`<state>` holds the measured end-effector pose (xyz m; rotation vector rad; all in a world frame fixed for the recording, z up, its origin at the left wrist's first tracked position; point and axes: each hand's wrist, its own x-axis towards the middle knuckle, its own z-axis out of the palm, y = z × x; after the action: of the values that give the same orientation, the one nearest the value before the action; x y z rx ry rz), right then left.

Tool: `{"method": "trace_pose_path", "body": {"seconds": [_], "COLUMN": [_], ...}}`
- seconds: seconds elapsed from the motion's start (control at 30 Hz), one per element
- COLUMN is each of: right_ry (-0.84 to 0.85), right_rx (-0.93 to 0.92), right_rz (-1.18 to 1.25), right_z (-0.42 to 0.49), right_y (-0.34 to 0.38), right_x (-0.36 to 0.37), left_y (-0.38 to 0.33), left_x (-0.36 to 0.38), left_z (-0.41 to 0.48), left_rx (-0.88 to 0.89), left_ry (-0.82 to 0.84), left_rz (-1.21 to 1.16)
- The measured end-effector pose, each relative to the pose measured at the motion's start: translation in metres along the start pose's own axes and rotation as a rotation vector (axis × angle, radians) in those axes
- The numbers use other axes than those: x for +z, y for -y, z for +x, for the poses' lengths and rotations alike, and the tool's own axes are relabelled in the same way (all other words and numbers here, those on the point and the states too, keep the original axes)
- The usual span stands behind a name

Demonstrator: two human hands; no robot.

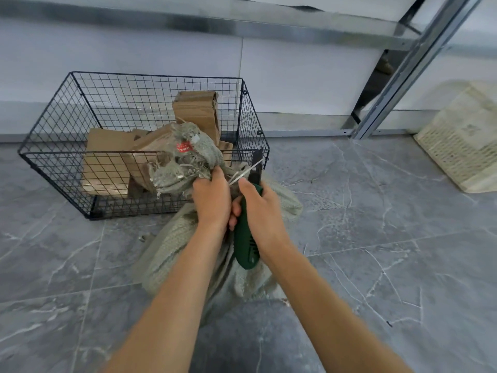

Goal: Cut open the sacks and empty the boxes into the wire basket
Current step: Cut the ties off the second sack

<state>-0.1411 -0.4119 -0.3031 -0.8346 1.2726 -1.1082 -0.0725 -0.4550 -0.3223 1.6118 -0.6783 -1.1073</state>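
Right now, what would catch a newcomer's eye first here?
Dead centre, the right hand grips a green-handled knife, its dark blade at a white tie on the grey sack whose neck the left hand bunches. Just behind, a black wire basket holds cardboard boxes.

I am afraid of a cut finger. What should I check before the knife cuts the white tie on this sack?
1. Left hand grips the sack neck: ok.
2. Right hand holds the knife by its handle: ok.
3. Blade lies against the white tie: ok.
4. Blade points up and away: ok.
5. Left fingers clear of the blade: cannot tell, they are close.
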Motion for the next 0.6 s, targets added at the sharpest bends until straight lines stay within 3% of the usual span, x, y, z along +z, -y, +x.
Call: {"method": "trace_pose_path", "body": {"seconds": [0.13,0.37,0.6], "right_ry": [0.018,0.235,0.105], "right_rx": [0.039,0.108,0.086], "right_rz": [-0.098,-0.388,-0.340], "right_z": [0.006,0.006,0.012], "right_y": [0.006,0.023,0.034], "right_x": [-0.024,-0.071,-0.101], "left_y": [-0.003,-0.003,0.000], "left_x": [0.014,0.018,0.018], "left_z": [-0.006,0.002,0.007], "left_rx": [0.002,-0.017,-0.062], "left_ry": [-0.043,-0.126,-0.118], "left_rz": [-0.068,-0.118,-0.092]}}
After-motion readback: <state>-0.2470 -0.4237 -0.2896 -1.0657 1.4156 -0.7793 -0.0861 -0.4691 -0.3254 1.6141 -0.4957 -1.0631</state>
